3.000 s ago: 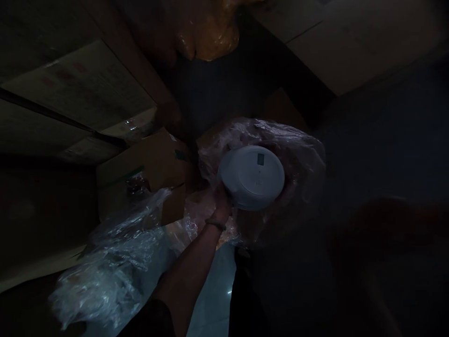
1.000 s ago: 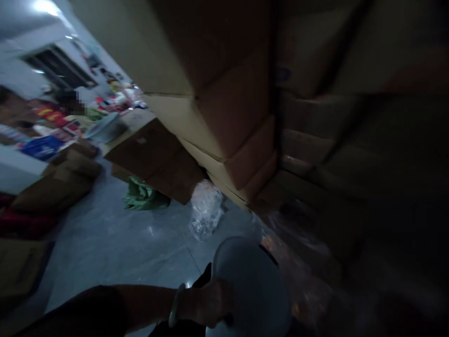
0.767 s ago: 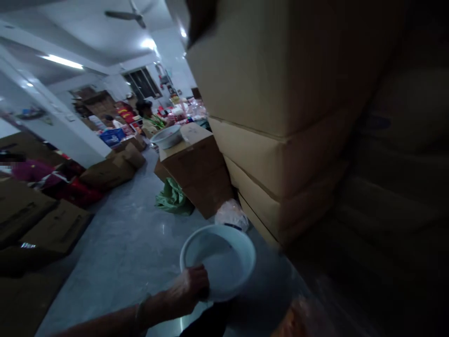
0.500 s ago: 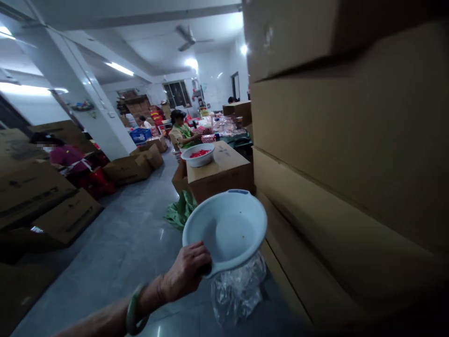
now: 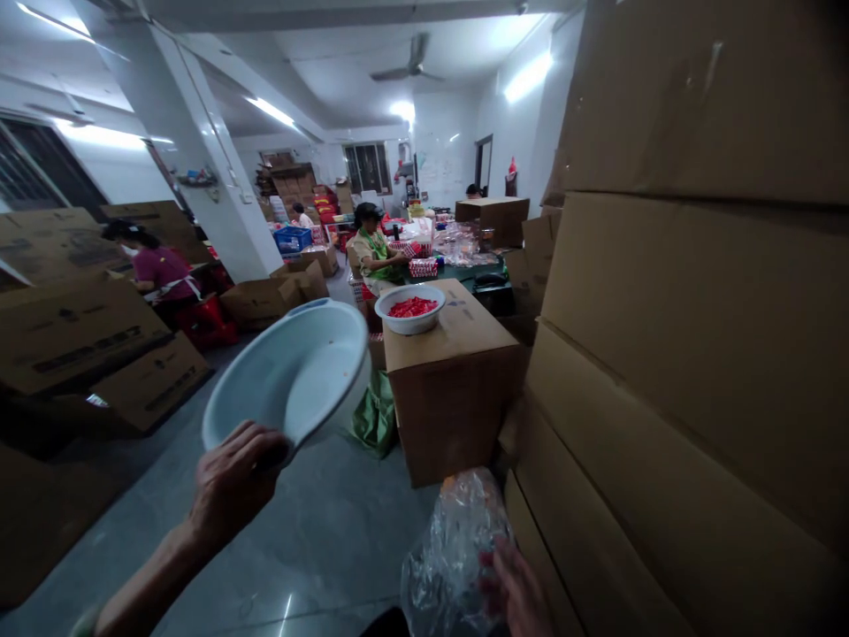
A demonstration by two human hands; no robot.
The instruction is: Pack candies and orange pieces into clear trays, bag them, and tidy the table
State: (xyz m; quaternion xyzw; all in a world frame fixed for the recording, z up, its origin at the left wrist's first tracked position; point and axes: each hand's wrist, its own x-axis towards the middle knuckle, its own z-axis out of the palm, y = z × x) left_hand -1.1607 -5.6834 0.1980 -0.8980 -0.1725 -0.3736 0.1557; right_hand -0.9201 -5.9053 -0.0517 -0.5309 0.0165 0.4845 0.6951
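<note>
My left hand [image 5: 239, 478] is closed on the near rim of a pale blue plastic basin [image 5: 292, 380], which hangs tilted over the floor at left of centre. Inside the basin only a few tiny specks show. At the lower right, my right hand [image 5: 514, 588] is slightly blurred, its fingers stretched out and apart. It is beside a clear plastic bag [image 5: 451, 548] with something orange at its top; whether it touches the bag I cannot tell.
A second basin [image 5: 411, 324] of red pieces stands on a carton [image 5: 457, 380], with a green sack [image 5: 377, 416] beside it. Stacked cartons [image 5: 663, 292] wall the right side. Co-workers [image 5: 375, 252] sit further back; more cartons [image 5: 72, 327] lie left.
My left hand has carried the basin left and up, tilting it more. My right hand has come into view beside the plastic bag. The camera view has shifted.
</note>
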